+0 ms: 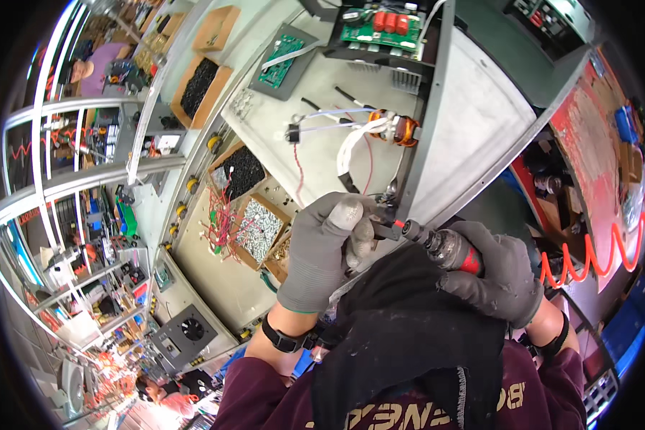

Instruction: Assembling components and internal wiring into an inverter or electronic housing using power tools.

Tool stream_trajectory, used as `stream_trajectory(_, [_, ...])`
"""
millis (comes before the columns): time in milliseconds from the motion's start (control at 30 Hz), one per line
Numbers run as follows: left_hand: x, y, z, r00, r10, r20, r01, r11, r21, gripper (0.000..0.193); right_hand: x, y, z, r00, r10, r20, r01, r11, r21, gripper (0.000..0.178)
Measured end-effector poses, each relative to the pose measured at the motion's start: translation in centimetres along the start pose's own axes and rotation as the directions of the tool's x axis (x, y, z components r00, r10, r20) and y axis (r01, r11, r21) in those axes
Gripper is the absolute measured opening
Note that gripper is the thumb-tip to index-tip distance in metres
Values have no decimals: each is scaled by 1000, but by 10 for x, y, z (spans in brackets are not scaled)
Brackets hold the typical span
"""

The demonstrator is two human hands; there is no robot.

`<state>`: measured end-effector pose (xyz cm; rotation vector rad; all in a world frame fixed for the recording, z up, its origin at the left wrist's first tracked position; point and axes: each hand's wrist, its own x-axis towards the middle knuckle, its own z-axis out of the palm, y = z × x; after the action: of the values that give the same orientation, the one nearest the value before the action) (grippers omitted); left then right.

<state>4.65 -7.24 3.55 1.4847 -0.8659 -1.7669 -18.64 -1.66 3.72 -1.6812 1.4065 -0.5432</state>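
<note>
My left hand (322, 247), in a grey glove, is closed in a pinch at the near corner of a metal chassis (457, 150). What its fingertips hold is too small and dark to name. My right hand (498, 276), gloved too, wraps round a power screwdriver (448, 249) with a black body and a red band. The driver's tip points left, close to my left fingertips. Just beyond them, a copper-wound coil (394, 129) with thick white leads lies inside the chassis. A green circuit board with red parts (380, 30) is mounted at the far end.
Another green board (283, 64) lies on the chassis floor. To the left stand boxes of black screws (240, 170) and silver screws (259, 228), beside a bundle of red wires (223, 226). An orange coiled hose (595, 258) hangs at the right. Other people are in the background.
</note>
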Motion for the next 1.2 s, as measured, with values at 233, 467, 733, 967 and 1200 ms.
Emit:
stream_trajectory(233, [26,5,29,993,-67,101,40,969,243,33,-15,24,-7,993,85,-80,-82,996,41,56])
stream_trajectory(467, [54,7,50,958,-126,258,78,979,187,34,-14,51,-19,984,178,-28,-172,974,148,58])
stream_trajectory(733, [76,20,73,872,-308,380,257,950,180,40,-8,81,-27,980,200,-21,-180,915,360,62])
stream_trajectory(967, [145,46,58,704,303,643,-666,-33,745,48,8,149,-48,986,149,-78,-144,988,64,74])
stream_trajectory(1200, [164,28,59,795,-147,588,-580,-469,666,51,38,176,-31,952,234,197,-218,971,-102,62])
